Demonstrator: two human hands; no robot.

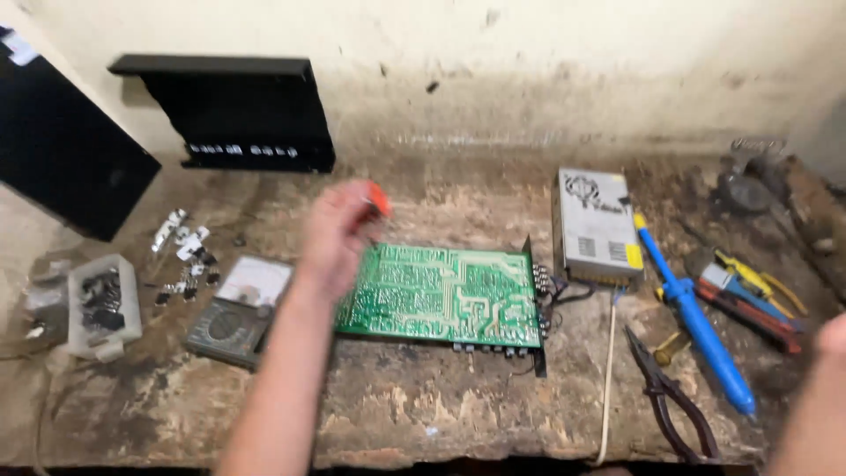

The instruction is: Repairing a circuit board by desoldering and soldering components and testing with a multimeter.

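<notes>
Hands first: the left hand (339, 231) is clenched on a small orange-handled tool (378, 199) just above the green circuit board's (445, 295) upper left corner. That board lies flat mid-counter (397, 405). The right hand (828, 339) sits at the frame edge near the pliers (670, 397); whether it grips anything cannot be told.

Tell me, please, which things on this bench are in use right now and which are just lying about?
In use: left hand gripping a red-handled tool over the green circuit board.

Lying about: analogue meter, parts box, metal power supply, blue desoldering pump, pliers. The right hand touches nothing visible.
</notes>
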